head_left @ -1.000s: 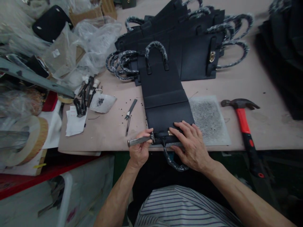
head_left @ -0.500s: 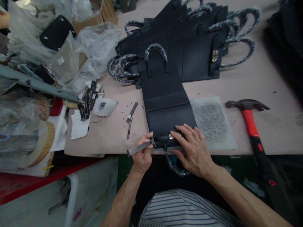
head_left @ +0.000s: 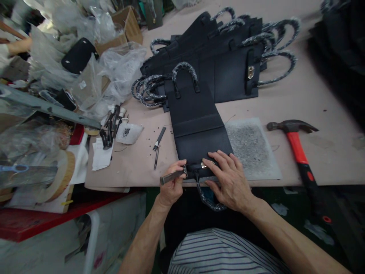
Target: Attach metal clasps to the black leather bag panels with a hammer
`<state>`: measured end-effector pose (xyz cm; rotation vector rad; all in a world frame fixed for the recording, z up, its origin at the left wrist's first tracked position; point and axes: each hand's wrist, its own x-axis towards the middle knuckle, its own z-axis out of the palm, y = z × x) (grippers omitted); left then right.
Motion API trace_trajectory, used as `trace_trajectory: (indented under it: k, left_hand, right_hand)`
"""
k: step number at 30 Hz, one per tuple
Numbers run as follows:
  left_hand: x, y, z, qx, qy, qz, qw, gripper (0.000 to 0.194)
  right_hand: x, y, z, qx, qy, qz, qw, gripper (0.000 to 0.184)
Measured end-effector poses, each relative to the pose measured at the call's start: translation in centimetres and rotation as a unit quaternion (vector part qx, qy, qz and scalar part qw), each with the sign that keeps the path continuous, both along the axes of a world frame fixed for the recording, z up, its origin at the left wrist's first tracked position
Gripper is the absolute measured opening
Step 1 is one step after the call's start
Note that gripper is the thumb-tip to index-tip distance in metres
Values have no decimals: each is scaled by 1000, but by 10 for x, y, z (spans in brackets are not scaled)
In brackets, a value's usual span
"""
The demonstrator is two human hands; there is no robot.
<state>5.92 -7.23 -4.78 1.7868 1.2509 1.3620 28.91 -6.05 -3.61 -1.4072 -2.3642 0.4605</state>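
Observation:
My left hand (head_left: 170, 184) is closed round a metal punch (head_left: 172, 177), whose tip meets the lower left of a black bag piece (head_left: 201, 139). The piece lies unfolded up to the table's near edge. My right hand (head_left: 229, 180) rests on its lower right, fingers stretched out flat and the thumb by the near border. Beside the index fingertip shows a gold clasp (head_left: 203, 165) on a strap, partly covered. A plastic-wrapped handle (head_left: 209, 199) hangs over the table edge between my hands; another wrapped handle (head_left: 184, 69) stands at the far end.
A red-handled claw hammer (head_left: 293, 140) lies right of a pitted pale pad (head_left: 248, 146). More black bag pieces (head_left: 230, 82) are heaped behind. Left lie small tools (head_left: 160, 137), a packet (head_left: 129, 133), plastic bags (head_left: 122, 64) and a tape roll (head_left: 67, 175). Another person's arm (head_left: 18, 46) reaches in upper left.
The view has shifted slightly. The punch looks shorter, its free end having swung a little toward the bag piece. My right hand keeps its place on the piece.

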Motion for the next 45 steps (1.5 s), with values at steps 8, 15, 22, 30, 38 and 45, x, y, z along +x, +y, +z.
trace_trajectory:
  k: [8,15,22,30,38,45]
  left_hand:
    - [1,10,6,-17,40,-21,999,11]
    - [7,11,12,-10,64,-23,998,10]
    - [7,10,9,-7,45,-13,999,11]
    - [9,11,8,-7,31,-2,999,13]
    - [12,7,9,-37,31,15,999,19]
    - [13,7,8,-65,36,19,997,21]
  right_hand:
    - [0,0,-1,8,13,-3,1000,59]
    - [1,-2,1,15,42,14,999,56]
    - [65,23,11,89,141,-100,981,40]
    - [177,46,-15,-38,-83,-358,929,48]
    - [168,44,30,-409,335,-370,764,11]
    - [89,8,119,-263,400,-205,853,36]
